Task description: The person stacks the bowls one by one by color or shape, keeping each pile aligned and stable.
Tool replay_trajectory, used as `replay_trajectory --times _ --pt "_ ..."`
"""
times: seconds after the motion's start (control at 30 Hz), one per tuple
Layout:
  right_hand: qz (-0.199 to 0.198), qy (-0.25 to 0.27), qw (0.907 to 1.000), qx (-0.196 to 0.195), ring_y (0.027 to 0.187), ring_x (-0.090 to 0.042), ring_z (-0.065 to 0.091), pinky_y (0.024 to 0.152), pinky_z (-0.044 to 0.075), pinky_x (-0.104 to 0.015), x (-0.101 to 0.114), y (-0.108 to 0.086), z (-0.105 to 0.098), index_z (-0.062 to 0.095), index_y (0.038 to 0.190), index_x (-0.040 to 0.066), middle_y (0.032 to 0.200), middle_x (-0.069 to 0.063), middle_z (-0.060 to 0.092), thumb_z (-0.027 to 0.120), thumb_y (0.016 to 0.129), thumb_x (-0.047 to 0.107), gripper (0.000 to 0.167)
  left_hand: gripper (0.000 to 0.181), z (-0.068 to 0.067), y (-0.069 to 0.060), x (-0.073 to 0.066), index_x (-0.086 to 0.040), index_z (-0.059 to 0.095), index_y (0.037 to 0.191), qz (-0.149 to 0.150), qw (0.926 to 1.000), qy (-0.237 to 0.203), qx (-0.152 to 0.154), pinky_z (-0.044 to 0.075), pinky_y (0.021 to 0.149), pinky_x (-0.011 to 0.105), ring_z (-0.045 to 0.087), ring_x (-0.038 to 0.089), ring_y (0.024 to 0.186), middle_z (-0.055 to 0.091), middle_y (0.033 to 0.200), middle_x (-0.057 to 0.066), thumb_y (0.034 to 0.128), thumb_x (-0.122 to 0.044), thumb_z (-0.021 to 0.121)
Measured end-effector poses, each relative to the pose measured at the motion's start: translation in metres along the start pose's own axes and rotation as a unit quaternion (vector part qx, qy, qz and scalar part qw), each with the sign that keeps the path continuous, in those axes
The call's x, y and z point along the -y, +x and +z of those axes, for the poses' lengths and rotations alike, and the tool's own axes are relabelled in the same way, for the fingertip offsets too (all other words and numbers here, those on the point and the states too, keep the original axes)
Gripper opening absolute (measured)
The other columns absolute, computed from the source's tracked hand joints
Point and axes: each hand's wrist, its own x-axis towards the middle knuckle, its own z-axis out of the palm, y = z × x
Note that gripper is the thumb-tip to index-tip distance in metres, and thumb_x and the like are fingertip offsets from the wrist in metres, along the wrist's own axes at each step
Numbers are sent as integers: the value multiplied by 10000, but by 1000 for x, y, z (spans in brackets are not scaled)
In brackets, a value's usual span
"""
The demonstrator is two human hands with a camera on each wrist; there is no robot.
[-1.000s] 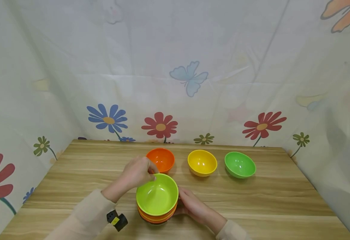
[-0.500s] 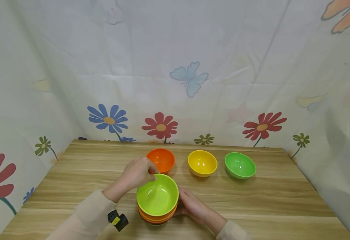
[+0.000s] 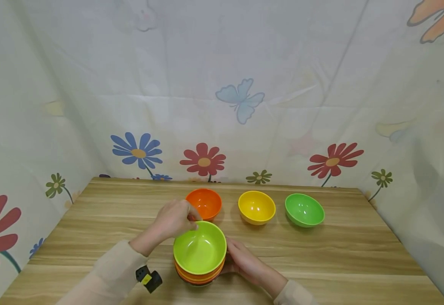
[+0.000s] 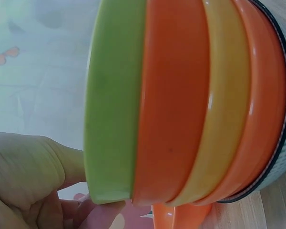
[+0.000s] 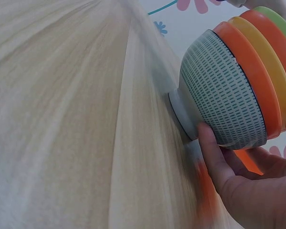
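1. Head view: stack of nested round bowls (image 3: 199,277), standing at the near part of the table, slightly left of centre.
2. Contents, top down: glossy lime-green bowl (image 3: 200,254); glossy red-orange bowl (image 4: 171,105); glossy yellow bowl (image 4: 229,105); glossy orange bowl (image 4: 268,105); at the base, pale dark-rimmed bowl with green dashes (image 5: 219,90).
3. Left hand (image 3: 174,218): thumb and fingers pinching the lime-green bowl's far-left rim.
4. Right hand (image 3: 246,262): fingers curved about the base bowl's right side; hands apart, stack between.
5. Far row, left to right: deep-orange bowl (image 3: 206,203), partly behind the left hand; golden-yellow bowl (image 3: 257,206); bright-green bowl (image 3: 304,209); all glossy, upright.
6. Left cream sleeve (image 3: 107,271), small black-and-yellow device (image 3: 148,279) beside it.
7. Wood-grain table (image 3: 340,254); beyond, white cloth printed with flowers (image 3: 282,51).
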Motion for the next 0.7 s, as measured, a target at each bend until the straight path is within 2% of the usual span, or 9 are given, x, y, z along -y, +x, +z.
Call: replay_trajectory --times 0.43,0.7 --pt "13 -55 9999 -97 900 -166 608 779 541 -438 0 1 1 396 1349 -20 1132 -131 592 351 978 441 594 114 1 -1 3 -133 758 840 136 9999 -22 -31 469 671 271 548 138 760 697 788 -36 732 -93 763" --pt "18 -77 9999 -134 915 -171 600 780 541 -439 0 0 1 388 1356 -21 1154 -139 576 357 976 443 600 122 1 -2 3 -146 757 861 26 10000 -27 64 475 660 258 554 135 772 693 798 -44 745 -109 756"
